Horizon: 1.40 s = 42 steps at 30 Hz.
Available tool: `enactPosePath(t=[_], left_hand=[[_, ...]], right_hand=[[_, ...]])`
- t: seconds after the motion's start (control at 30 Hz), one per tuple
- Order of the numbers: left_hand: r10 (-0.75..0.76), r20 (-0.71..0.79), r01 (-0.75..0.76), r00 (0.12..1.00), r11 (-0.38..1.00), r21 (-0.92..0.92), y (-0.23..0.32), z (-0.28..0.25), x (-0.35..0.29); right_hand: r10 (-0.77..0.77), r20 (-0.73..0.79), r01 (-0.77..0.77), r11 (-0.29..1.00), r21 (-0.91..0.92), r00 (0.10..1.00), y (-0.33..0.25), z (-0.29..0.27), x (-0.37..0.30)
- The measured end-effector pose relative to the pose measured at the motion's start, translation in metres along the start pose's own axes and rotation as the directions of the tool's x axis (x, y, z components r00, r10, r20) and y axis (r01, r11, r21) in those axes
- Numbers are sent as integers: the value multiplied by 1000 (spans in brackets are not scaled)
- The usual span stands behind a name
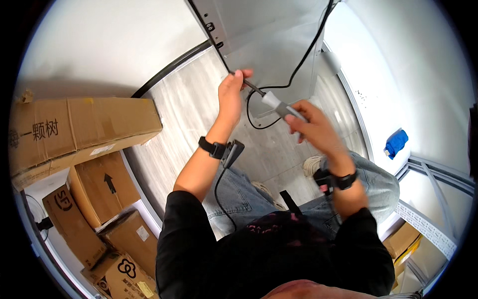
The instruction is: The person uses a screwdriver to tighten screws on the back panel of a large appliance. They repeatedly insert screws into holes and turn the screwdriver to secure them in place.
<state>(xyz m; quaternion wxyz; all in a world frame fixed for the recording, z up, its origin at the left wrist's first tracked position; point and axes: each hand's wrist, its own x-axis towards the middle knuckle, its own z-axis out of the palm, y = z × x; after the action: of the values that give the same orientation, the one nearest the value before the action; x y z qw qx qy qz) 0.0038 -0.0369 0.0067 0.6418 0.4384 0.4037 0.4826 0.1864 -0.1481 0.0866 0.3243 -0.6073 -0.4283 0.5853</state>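
My right hand [316, 128] is wrapped around the grey and white handle of a screwdriver [284, 108]. Its thin shaft slants up and left toward my left hand [232, 94]. There the fingers are pinched together around the shaft's tip, beside the dark edge of a grey metal panel [271, 37]. Whatever lies between those fingertips is hidden, and they are slightly blurred. A black cable [294, 74] hangs down the panel and loops behind the screwdriver. Holes and small black fittings [209, 26] line the panel's left edge.
Cardboard boxes [107, 189] are stacked at the left, one long box [84, 124] on top. A blue bundle [396, 143] lies on a white surface at the right, near a metal shelf frame [425, 219]. My knees are bent over the wood-look floor [174, 99]. Straps circle both wrists.
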Motion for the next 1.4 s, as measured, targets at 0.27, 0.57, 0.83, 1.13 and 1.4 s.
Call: enactPosePath(t=[0.27, 0.57, 0.83, 1.13, 1.4], left_hand=[[-16, 483, 126, 876, 972, -197, -3, 88, -27], [-227, 453, 286, 862, 956, -64, -93, 263, 36], [-197, 433, -82, 880, 834, 546, -236, 356, 96], [-62, 504, -391, 862, 553, 736, -310, 364, 110], [147, 536, -519, 831, 550, 654, -323, 367, 105]], right_hand=[[8, 152, 46, 936, -349, 988, -87, -169, -41], [-34, -73, 23, 989, -148, 997, 24, -343, -36], [69, -434, 25, 978, 208, 898, 167, -423, -26], [146, -468, 50, 924, 380, 871, 249, -435, -4], [70, -492, 154, 903, 401, 868, 252, -432, 8]])
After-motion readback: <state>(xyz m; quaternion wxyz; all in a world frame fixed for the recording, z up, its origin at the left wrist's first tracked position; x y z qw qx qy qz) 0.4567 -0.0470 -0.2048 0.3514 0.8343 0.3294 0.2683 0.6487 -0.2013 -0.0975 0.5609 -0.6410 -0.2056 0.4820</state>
